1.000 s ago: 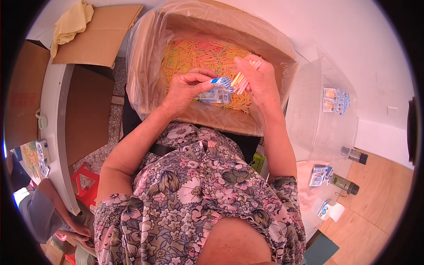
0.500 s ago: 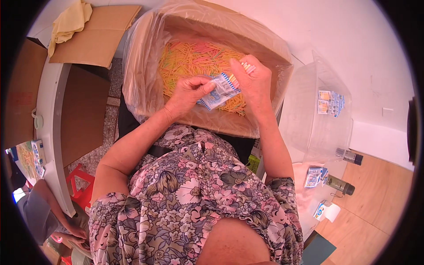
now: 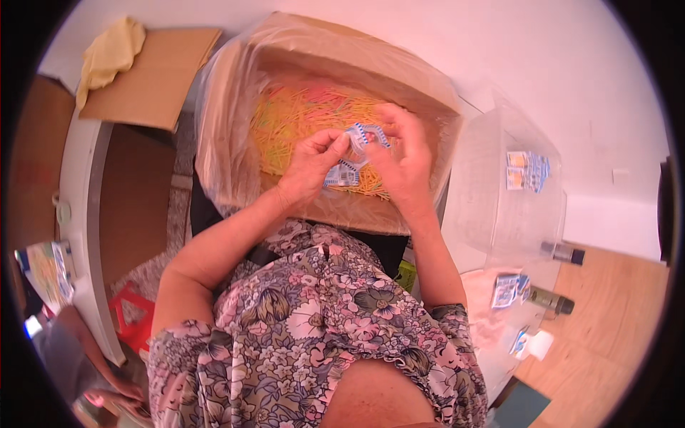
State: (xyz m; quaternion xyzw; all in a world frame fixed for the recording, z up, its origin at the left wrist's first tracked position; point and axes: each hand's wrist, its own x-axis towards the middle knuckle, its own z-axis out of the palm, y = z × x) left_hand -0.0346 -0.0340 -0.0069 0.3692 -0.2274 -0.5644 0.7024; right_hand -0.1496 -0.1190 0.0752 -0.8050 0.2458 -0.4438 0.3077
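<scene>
While your left hand (image 3: 312,165) pinched the packet (image 3: 354,155), its long axis slanted mouth-first toward your curled right hand (image 3: 405,162), its hold unclear.

A white-walled room is bathed in pinkish light.
On the right, the white wall (image 3: 603,121) is marked by a small pale plate (image 3: 619,176) and is bordered below by a seamed wood-grain surface (image 3: 606,307); on the left, a speckled floor (image 3: 180,153) is partly covered by a white table (image 3: 80,214) and a red stool (image 3: 132,332).
</scene>
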